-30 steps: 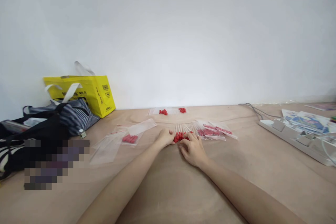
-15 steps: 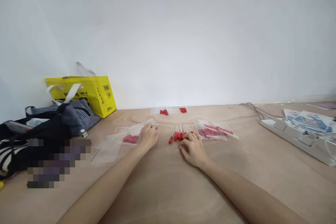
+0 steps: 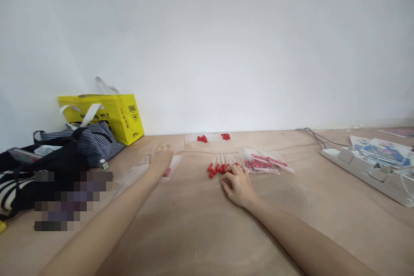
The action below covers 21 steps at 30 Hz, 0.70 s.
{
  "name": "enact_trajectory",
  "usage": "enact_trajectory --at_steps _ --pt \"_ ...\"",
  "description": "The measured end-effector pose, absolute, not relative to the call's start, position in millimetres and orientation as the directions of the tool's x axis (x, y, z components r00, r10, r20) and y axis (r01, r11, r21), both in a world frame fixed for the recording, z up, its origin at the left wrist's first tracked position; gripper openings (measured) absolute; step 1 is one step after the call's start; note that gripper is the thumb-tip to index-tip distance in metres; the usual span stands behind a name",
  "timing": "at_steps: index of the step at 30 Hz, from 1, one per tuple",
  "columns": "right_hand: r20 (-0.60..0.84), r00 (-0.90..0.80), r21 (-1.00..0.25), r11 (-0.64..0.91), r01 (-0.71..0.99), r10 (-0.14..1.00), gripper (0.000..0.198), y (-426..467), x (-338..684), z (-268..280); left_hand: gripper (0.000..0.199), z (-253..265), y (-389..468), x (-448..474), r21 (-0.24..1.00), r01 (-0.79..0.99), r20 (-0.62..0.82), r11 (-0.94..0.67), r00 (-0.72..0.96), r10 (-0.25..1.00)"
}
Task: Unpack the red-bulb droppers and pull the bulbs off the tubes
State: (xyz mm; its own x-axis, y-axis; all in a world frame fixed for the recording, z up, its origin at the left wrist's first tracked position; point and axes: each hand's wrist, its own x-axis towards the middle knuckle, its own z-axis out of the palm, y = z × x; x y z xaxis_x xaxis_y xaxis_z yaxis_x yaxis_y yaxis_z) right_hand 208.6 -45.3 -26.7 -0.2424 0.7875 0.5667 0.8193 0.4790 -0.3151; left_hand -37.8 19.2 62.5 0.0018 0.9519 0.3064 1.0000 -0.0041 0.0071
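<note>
My left hand (image 3: 161, 158) is closed above a small clear zip bag (image 3: 174, 164) with red heads (image 3: 167, 172) showing inside it. Its fingertips are hidden, so whatever they grip cannot be seen. Left of this hand lie more clear bags (image 3: 127, 179), flat on the table. My right hand (image 3: 238, 186) rests with bent fingers on the right part of a loose fan of thin pale sticks with red heads (image 3: 216, 168). Several sticks lie free to the left of its fingertips. Filled clear bags (image 3: 263, 163) overlap just beyond and right of that hand.
Near the wall lies another clear bag (image 3: 213, 137) with two clusters of red heads. A yellow bag (image 3: 129, 116), a striped bag (image 3: 100, 142) and a black bag (image 3: 64, 155) crowd the left. A white power strip (image 3: 365, 177) and printed papers (image 3: 381, 148) lie right.
My left hand has moved left and curled more, now covering most of the bag of red heads. The leftmost loose sticks have shifted slightly. My right hand stays in place.
</note>
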Motion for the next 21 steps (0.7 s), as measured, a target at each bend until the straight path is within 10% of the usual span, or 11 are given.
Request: enact_trajectory --at_steps 8,16,21 --pt "0.570 -0.275 -0.306 0.511 0.804 0.774 0.009 -48.4 204.8 -26.0 0.035 43.1 -40.1 -77.9 -0.369 0.929 0.303 -0.019 0.139 0.943" --pt "0.563 -0.291 -0.295 0.517 0.804 0.773 0.009 -50.0 204.8 -24.1 0.033 10.2 -26.4 -94.0 -0.149 0.984 0.330 -0.097 0.142 0.933" --pt "0.557 -0.295 -0.306 0.522 0.796 0.776 0.009 -50.2 204.9 -24.6 0.029 19.8 -20.8 -91.5 -0.198 0.881 0.357 -0.429 0.472 0.806"
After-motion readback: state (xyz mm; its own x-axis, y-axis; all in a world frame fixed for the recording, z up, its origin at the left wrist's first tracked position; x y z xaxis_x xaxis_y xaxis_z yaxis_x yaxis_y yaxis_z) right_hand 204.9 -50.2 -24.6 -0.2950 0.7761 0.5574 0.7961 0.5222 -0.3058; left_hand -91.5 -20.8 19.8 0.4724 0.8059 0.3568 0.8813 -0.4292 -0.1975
